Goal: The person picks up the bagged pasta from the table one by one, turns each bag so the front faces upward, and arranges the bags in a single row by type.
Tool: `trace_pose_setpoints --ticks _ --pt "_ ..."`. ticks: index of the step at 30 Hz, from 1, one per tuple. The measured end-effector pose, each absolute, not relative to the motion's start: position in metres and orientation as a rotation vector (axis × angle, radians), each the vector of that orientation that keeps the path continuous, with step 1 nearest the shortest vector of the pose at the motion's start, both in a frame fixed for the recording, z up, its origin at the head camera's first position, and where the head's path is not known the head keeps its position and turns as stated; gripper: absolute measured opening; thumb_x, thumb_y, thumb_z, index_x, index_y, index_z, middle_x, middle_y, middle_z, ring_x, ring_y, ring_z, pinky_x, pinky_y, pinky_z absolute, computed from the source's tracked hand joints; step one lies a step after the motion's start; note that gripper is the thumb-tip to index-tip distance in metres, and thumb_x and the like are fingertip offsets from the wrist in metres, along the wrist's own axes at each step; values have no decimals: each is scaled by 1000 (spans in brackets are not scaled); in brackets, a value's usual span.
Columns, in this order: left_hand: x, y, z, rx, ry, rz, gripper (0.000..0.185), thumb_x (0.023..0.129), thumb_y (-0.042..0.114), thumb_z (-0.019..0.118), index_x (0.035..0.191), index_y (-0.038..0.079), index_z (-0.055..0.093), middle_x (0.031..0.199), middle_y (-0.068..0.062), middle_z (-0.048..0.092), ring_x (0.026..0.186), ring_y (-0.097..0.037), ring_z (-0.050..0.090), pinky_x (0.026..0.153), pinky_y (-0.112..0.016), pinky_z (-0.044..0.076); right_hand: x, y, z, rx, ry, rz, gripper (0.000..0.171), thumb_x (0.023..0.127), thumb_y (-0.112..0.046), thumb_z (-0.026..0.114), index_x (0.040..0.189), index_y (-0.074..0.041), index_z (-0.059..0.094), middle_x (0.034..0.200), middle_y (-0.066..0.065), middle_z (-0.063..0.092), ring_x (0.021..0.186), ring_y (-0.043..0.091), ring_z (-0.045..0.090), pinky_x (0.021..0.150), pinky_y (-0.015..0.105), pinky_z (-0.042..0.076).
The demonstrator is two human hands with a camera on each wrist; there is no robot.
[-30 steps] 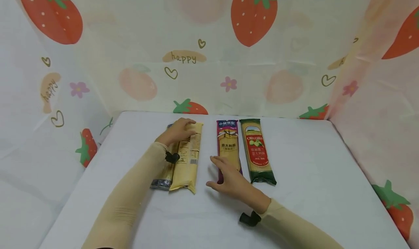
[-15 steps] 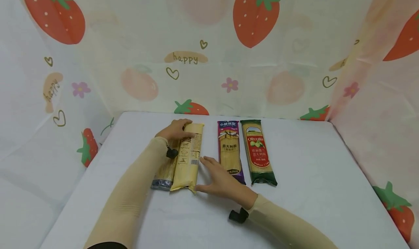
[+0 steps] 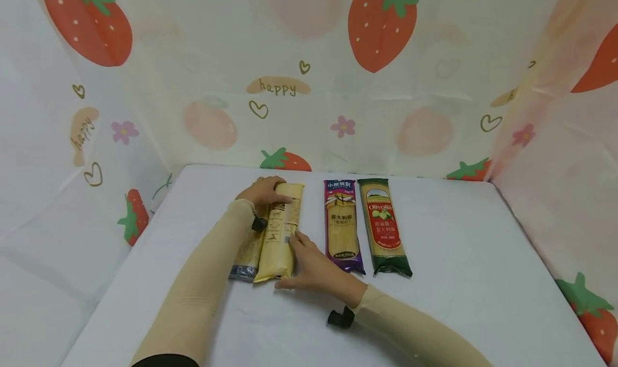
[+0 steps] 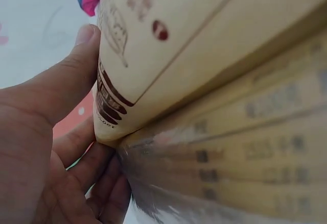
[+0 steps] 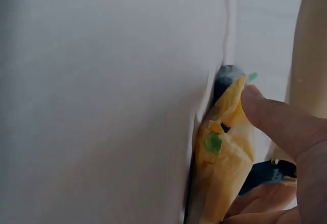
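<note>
A yellow pasta packet (image 3: 276,238) lies lengthwise on the white table, its printed back facing up. Against its left side is a clear packet of noodles (image 3: 247,257) with a dark end, partly covered by my left arm. My left hand (image 3: 263,191) grips the far end of the yellow packet, thumb on its face and fingers curled at the end (image 4: 56,127). Low by the near right side of the same packet, my right hand (image 3: 314,268) touches the edge with its fingers. Its thumb is spread apart, beside the crumpled near end (image 5: 225,157) in the right wrist view.
To the right lie a purple-ended spaghetti packet (image 3: 343,225) and a green-ended Olivoila spaghetti packet (image 3: 384,225), side by side. A strawberry-print cloth (image 3: 289,34) walls the table (image 3: 463,270) at the back and both sides.
My right hand has moved left, away from the purple packet to the yellow packet's right edge. My left hand stays at the far end of the yellow packet.
</note>
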State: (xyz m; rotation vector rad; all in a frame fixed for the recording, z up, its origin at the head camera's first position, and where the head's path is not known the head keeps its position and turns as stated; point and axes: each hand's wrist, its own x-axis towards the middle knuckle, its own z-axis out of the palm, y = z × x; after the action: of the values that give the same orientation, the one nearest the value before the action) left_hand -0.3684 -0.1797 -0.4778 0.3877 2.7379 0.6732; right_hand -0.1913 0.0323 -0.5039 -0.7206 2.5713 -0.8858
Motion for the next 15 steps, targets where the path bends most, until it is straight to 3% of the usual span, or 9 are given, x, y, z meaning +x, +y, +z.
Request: trace_pose_setpoints --ticks 15 --pt "-378 -178 -479 369 2706 579 82 99 53 76 160 7 48 158 -19 53 147 -43 47 120 -59 41 -199 18 -507 -749 2663 -771 125 83 -55 92 168 5 22 176 28 10 158 42 31 123 48 41"
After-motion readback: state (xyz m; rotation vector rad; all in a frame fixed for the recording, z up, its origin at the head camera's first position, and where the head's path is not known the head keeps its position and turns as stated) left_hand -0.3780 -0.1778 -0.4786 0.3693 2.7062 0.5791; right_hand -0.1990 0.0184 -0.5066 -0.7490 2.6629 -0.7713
